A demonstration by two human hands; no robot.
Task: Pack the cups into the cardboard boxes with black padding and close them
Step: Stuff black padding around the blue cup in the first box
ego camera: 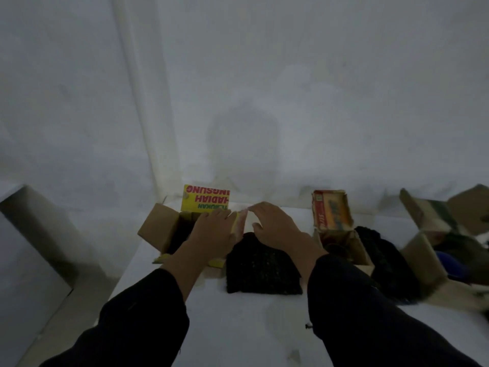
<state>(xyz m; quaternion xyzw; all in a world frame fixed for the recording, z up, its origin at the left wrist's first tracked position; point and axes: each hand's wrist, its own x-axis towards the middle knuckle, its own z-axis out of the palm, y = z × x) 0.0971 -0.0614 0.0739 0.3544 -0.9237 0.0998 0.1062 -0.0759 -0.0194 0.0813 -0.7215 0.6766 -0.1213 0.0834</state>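
Two hands reach forward over a white surface, both in dark sleeves. The left hand lies with its fingers straight and close together over the open top of a cardboard box at the far left of the surface. The right hand hovers just beside it, fingers stretched out and slightly spread, thumb held apart. Between the two hands stands a narrow yellow flap with something pale against it. It is too blurred to tell whether that is a cup, or whether either hand touches it.

The box's back flap stands upright, yellow with red and green print (upside down from this view). Just beneath the right hand, a piece of black padding lies on the surface, beside the box. Further right a second box stands open with its printed orange lid raised, and a second heap of padding lies just beside it. At the right edge a third box is open too — badly blurred.
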